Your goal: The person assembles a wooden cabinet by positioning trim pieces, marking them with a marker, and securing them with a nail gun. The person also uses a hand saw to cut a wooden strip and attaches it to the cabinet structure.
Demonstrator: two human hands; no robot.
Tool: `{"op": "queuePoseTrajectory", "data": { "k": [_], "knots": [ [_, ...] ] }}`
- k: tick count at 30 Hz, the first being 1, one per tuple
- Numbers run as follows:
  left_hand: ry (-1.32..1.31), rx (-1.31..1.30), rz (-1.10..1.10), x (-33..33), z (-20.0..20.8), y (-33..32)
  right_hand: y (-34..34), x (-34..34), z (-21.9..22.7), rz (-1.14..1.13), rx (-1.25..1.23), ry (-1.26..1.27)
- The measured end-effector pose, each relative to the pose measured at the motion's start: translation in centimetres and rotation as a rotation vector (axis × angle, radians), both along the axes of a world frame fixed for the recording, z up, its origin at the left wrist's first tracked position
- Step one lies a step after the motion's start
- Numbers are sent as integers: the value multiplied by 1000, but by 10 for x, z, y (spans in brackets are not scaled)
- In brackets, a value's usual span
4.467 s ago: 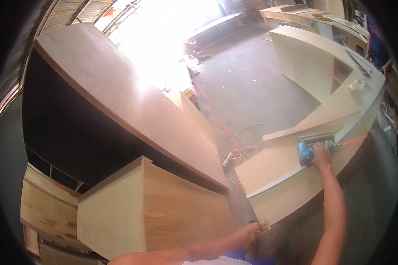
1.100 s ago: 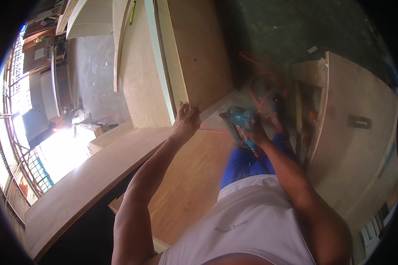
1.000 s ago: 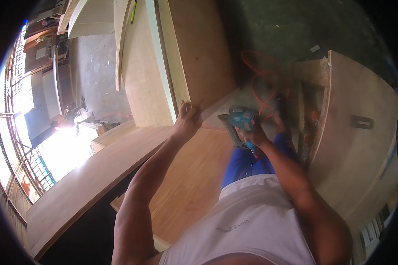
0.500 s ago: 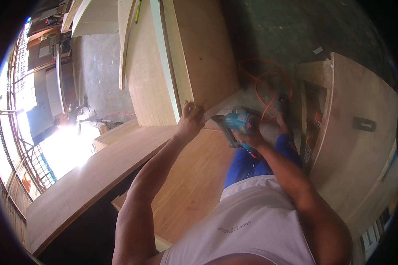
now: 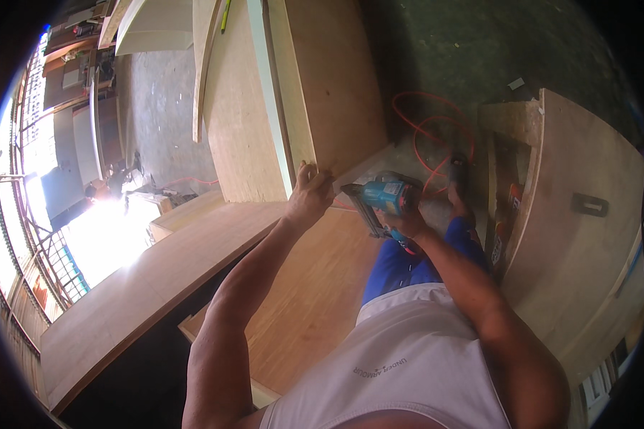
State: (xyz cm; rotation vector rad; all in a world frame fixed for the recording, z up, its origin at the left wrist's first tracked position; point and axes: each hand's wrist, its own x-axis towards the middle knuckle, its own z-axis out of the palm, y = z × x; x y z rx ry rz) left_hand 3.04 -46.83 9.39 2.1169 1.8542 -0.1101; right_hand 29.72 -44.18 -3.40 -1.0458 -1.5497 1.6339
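My left hand [image 5: 310,194] is closed round the near corner of a plywood panel [image 5: 347,86], thumb on its edge and fingers bent over the face. A pale green strip [image 5: 266,93] and a dark strip [image 5: 278,129] run lengthwise beside that edge. To the right, my right hand [image 5: 408,220] grips a teal and black pneumatic nail gun [image 5: 384,196] by its handle. The gun's nose points left toward my left hand, with a small gap between. Below both hands lies a flat wooden board [image 5: 308,279].
An orange air hose [image 5: 436,118] loops on the concrete floor [image 5: 436,43] near my foot. A large plywood piece with a slotted handle [image 5: 589,205] stands at right. A long wooden panel [image 5: 157,286] crosses the left. A yellow-green pencil-like stick [image 5: 225,17] lies on the far plywood.
Almost nothing differs. The view has shifted a little, and both hands keep their holds, the nail gun still beside the panel corner.
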Motion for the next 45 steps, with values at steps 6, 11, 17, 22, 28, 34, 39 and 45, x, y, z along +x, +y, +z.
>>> {"op": "queuePoseTrajectory", "data": {
  "k": [6,11,17,22,28,34,39,45],
  "knots": [
    [-20,-3,7,-1,0,0,-2,-1,1,4,-195,46],
    [-25,-2,11,2,1,4,0,-5,8,41,-247,69],
    [62,-24,45,10,6,9,18,7,42,135,-318,4],
    [134,14,24,21,17,20,18,33,-13,-196,-568,207],
    [159,-64,22,28,28,33,52,75,-14,-340,-833,254],
    [177,-11,-34,24,19,20,97,101,53,-425,-626,-1],
    [52,-31,160,20,0,9,145,88,86,-413,-632,362],
    [-290,-21,452,-6,-23,39,223,96,123,-494,-819,508]
  ]
}}
